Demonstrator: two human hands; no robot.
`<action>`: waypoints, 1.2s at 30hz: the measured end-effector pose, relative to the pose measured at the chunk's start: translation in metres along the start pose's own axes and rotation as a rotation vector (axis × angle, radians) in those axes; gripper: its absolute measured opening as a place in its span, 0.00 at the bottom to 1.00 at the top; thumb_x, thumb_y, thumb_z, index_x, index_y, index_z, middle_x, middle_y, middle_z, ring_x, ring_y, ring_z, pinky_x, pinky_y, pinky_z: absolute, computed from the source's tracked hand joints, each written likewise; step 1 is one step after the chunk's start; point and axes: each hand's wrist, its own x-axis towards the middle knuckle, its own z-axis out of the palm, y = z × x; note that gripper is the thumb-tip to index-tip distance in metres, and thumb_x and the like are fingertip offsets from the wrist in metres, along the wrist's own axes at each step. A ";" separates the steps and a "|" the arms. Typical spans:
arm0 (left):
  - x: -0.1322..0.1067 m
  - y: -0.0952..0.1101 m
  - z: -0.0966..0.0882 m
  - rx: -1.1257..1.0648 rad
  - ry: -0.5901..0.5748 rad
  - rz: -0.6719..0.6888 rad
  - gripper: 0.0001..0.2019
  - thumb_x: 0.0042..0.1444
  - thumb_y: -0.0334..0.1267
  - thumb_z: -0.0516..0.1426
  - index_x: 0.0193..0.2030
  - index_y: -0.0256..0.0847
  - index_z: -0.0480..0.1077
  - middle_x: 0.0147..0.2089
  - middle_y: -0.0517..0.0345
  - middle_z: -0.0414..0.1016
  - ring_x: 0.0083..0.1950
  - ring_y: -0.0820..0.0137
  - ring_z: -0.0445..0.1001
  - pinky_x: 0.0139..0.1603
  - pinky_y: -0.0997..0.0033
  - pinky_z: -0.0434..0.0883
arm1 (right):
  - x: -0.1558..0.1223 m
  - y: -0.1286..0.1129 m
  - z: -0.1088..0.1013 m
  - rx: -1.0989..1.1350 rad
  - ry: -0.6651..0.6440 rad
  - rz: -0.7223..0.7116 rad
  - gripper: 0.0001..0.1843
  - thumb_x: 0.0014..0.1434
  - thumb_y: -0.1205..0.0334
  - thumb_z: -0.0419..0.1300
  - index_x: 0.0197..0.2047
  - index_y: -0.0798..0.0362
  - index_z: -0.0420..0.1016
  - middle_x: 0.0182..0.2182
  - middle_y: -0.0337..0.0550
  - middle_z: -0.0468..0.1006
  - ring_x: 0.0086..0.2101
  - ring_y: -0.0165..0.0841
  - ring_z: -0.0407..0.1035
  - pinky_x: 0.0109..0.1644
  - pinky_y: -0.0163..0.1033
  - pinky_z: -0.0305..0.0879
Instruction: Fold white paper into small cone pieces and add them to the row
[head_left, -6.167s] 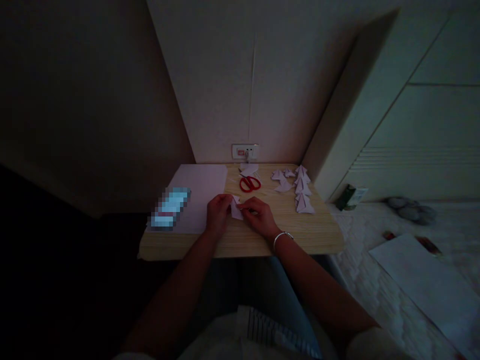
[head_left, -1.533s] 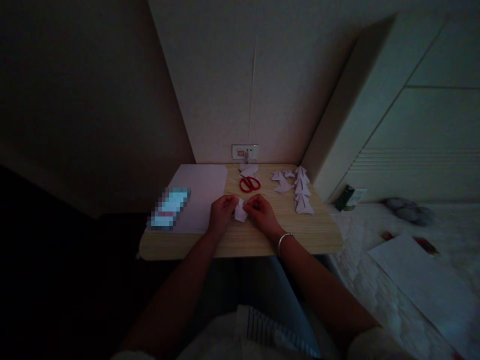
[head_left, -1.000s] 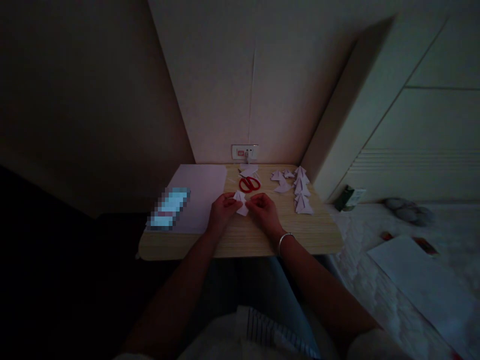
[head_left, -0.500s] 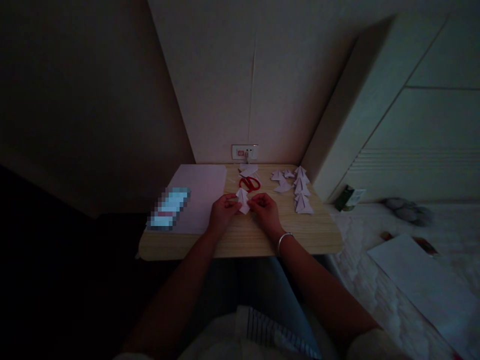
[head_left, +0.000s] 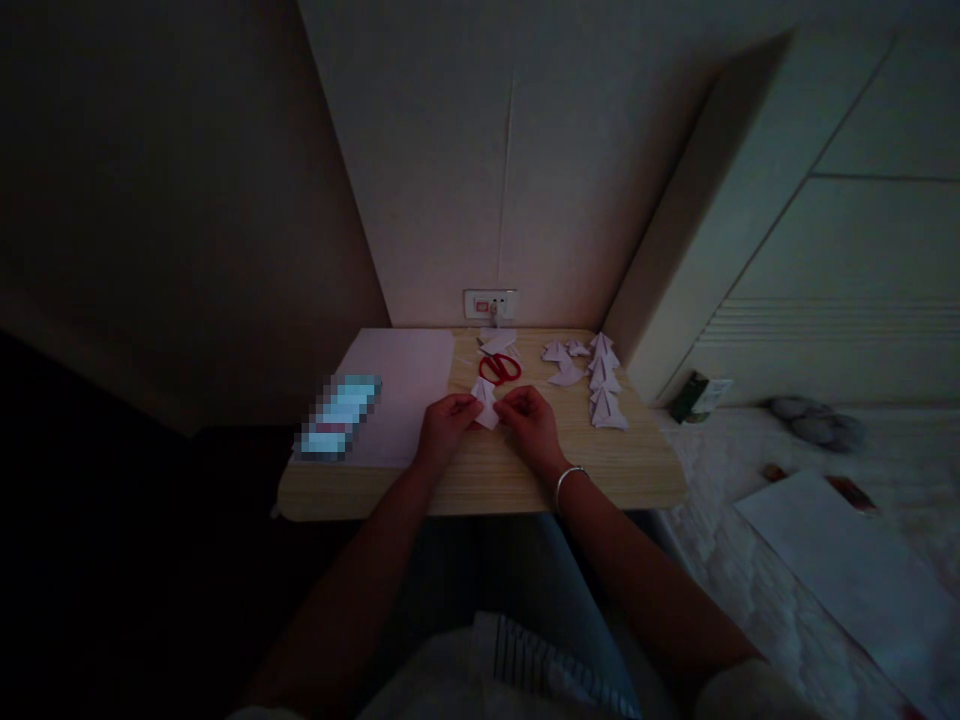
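A small piece of folded white paper (head_left: 486, 404) is held above the front middle of the wooden table (head_left: 480, 490). My left hand (head_left: 446, 428) pinches its left edge between thumb and fingers. On the opposite edge, my right hand (head_left: 534, 420) is closed in a pinch too; a bracelet circles that wrist. Just beyond the paper lie red-handled scissors (head_left: 500, 369). Several folded paper pieces (head_left: 606, 408) stand in a column at the right, with smaller folded pieces (head_left: 564, 372) to their left.
White sheets (head_left: 405, 365) cover the table's left side, with a lit, blurred-out phone (head_left: 339, 418) on them. Paper scraps (head_left: 496, 342) lie behind the scissors, below a wall socket (head_left: 490, 304). To the right is a bed (head_left: 720, 490) with a large white sheet (head_left: 840, 560).
The folded paper has shifted very slightly between my fingers, and my left fingers have closed a little nearer its edge. The other things have stayed in place.
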 end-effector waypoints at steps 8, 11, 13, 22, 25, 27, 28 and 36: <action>-0.002 0.003 0.000 0.037 -0.010 0.041 0.09 0.43 0.41 0.62 0.28 0.37 0.72 0.25 0.63 0.72 0.26 0.74 0.70 0.29 0.74 0.68 | -0.002 0.002 0.002 -0.028 -0.032 -0.028 0.12 0.46 0.59 0.63 0.34 0.50 0.65 0.26 0.34 0.71 0.27 0.28 0.66 0.32 0.35 0.62; -0.001 0.002 0.000 0.032 -0.020 0.045 0.09 0.43 0.41 0.62 0.28 0.37 0.71 0.25 0.62 0.73 0.27 0.74 0.70 0.29 0.75 0.67 | -0.002 0.002 0.002 0.017 -0.055 -0.002 0.14 0.47 0.59 0.63 0.36 0.49 0.65 0.26 0.34 0.72 0.27 0.29 0.67 0.32 0.35 0.63; -0.001 0.001 0.000 0.057 -0.027 0.048 0.10 0.42 0.41 0.63 0.27 0.37 0.71 0.24 0.62 0.72 0.26 0.74 0.69 0.29 0.75 0.66 | -0.002 0.003 0.002 0.024 -0.070 0.002 0.15 0.47 0.59 0.64 0.37 0.49 0.65 0.26 0.34 0.73 0.27 0.29 0.67 0.33 0.35 0.64; -0.003 0.004 -0.001 0.159 -0.001 0.095 0.11 0.44 0.44 0.61 0.26 0.36 0.71 0.23 0.63 0.71 0.25 0.75 0.68 0.29 0.75 0.64 | -0.004 0.002 0.002 -0.010 -0.123 -0.036 0.17 0.50 0.57 0.63 0.43 0.49 0.67 0.27 0.35 0.74 0.28 0.29 0.68 0.32 0.34 0.64; -0.005 0.005 0.000 0.222 -0.020 0.144 0.10 0.45 0.43 0.60 0.26 0.37 0.72 0.23 0.62 0.72 0.26 0.73 0.68 0.28 0.75 0.64 | -0.004 0.000 0.002 -0.010 -0.142 -0.028 0.20 0.49 0.56 0.64 0.46 0.49 0.70 0.32 0.38 0.75 0.32 0.30 0.70 0.38 0.36 0.66; -0.006 0.005 0.001 0.276 -0.051 0.186 0.09 0.45 0.43 0.60 0.27 0.38 0.74 0.25 0.61 0.74 0.27 0.72 0.70 0.30 0.75 0.65 | -0.003 0.000 0.001 -0.006 -0.153 0.005 0.19 0.46 0.55 0.65 0.43 0.49 0.72 0.34 0.39 0.76 0.33 0.31 0.70 0.39 0.37 0.66; -0.007 0.004 0.002 0.305 -0.066 0.200 0.09 0.45 0.43 0.60 0.28 0.38 0.74 0.26 0.61 0.75 0.28 0.72 0.71 0.30 0.75 0.65 | -0.003 0.000 0.001 0.001 -0.153 0.024 0.17 0.45 0.55 0.66 0.40 0.50 0.73 0.33 0.39 0.76 0.32 0.31 0.70 0.38 0.38 0.66; -0.011 0.001 0.003 0.409 -0.138 0.238 0.12 0.48 0.46 0.59 0.28 0.38 0.74 0.25 0.62 0.73 0.27 0.73 0.69 0.29 0.76 0.63 | -0.004 -0.002 -0.001 0.056 -0.113 0.005 0.10 0.46 0.55 0.65 0.27 0.52 0.72 0.23 0.35 0.72 0.25 0.28 0.65 0.31 0.36 0.62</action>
